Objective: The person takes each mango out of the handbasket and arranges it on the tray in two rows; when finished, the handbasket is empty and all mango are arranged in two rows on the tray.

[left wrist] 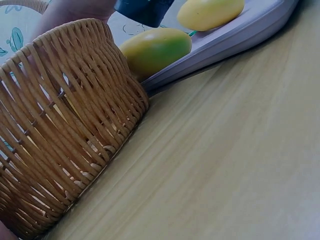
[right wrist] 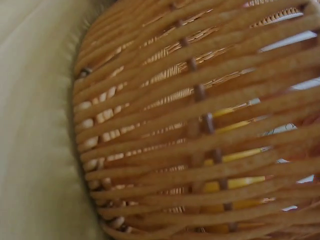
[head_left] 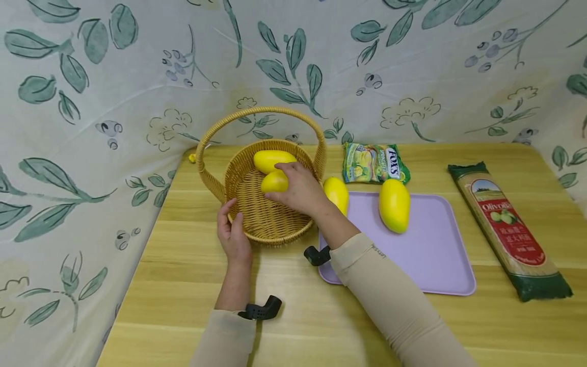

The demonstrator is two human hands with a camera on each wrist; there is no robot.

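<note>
The round wicker basket with a tall arched handle stands on the table. One yellow mango lies inside, toward the back. My right hand reaches over the right rim and grips a second mango between thumb and fingers, inside the basket beside the first. At the basket's front left my left hand holds the rim, thumb and fingers curved about it. Woven strands fill the right wrist view, with yellow showing through the gaps.
Right of the basket lies a lilac tray with a mango on it; another mango sits at its left edge. A FOX'S candy bag is behind the tray. A pasta pack lies at the right.
</note>
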